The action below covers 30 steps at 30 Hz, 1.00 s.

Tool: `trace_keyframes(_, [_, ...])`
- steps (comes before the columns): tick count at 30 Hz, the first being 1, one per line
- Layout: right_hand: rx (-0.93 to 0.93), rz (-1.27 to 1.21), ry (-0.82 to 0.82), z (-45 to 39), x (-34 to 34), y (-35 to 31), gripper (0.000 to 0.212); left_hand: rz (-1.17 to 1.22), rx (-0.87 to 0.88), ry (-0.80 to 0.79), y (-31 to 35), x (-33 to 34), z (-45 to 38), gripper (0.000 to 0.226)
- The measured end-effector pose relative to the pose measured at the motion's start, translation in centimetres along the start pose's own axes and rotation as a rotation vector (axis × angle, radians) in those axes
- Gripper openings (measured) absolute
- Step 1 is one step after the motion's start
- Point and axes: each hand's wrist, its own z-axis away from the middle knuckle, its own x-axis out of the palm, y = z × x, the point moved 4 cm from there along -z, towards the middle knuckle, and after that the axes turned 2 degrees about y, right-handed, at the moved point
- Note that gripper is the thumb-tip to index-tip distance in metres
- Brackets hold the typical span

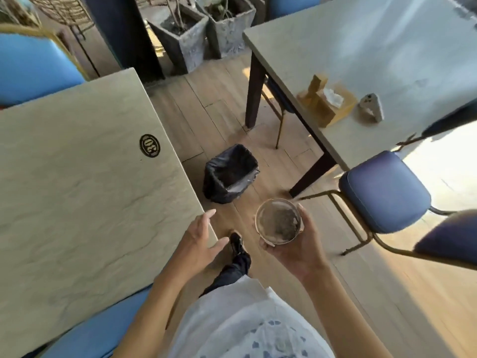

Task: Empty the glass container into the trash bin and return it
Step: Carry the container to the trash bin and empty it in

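A round glass container [278,220] with grey-brown residue inside is held upright in my right hand [299,244], fingers wrapped around its side and base. It hangs over the wooden floor, below and slightly right of the trash bin [229,174], a small square bin lined with a black bag that stands on the floor between two tables. My left hand [201,239] is open with fingers spread, resting by the corner of the left table [90,202] and holding nothing.
The right table [374,47] carries a tissue box [327,102] and a phone [371,107]. A blue-seated chair [384,192] stands right of the container. Two stone planters [204,34] sit at the back. My foot [237,244] is on the floor below the bin.
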Motion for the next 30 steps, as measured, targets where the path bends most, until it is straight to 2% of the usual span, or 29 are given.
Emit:
trace_keyframes(3, [0.053, 0.074, -0.027, -3.1, 1.8, -2.8, 0.055, -0.014, -0.076, -0.018, -0.9, 0.0, -4.1, 0.073])
trace_keyframes(7, [0.089, 0.201, -0.081, -6.6, 3.4, -6.5, 0.061, -0.043, -0.112, -0.035, -1.2, -0.5, -8.9, 0.07])
trace_keyframes(11, [0.114, 0.191, -0.075, -10.1, 4.1, -9.4, 0.062, -0.057, -0.12, -0.055, -0.2, -0.8, -12.2, 0.067])
trace_keyframes(14, [0.153, 0.213, -0.055, -12.9, 4.4, -11.0, 0.073, -0.046, -0.139, -0.075, 0.5, -0.7, -14.2, 0.064])
trace_keyframes(16, [0.183, 0.226, -0.035, -14.7, 4.8, -12.1, 0.078, -0.03, -0.175, -0.09, 0.9, -0.5, -15.4, 0.063])
trace_keyframes(19, [0.225, 0.258, -0.066, -17.3, 6.0, -14.0, 0.071, -0.003, -0.245, -0.097, 1.3, -0.2, -17.0, 0.062])
trace_keyframes(22, [0.267, 0.269, -0.11, -19.8, 6.9, -16.5, 0.08, 0.015, -0.316, -0.089, 1.9, -0.2, -18.7, 0.061])
trace_keyframes(26, [0.286, 0.298, -0.155, -23.3, 8.2, -20.5, 0.056, 0.078, -0.431, -0.089, 3.0, 0.1, -21.5, 0.063])
trace_keyframes(30, [0.338, 0.329, -0.145, -27.5, 9.0, -23.7, 0.057, 0.089, -0.526, -0.113, 3.5, 0.7, -25.2, 0.066])
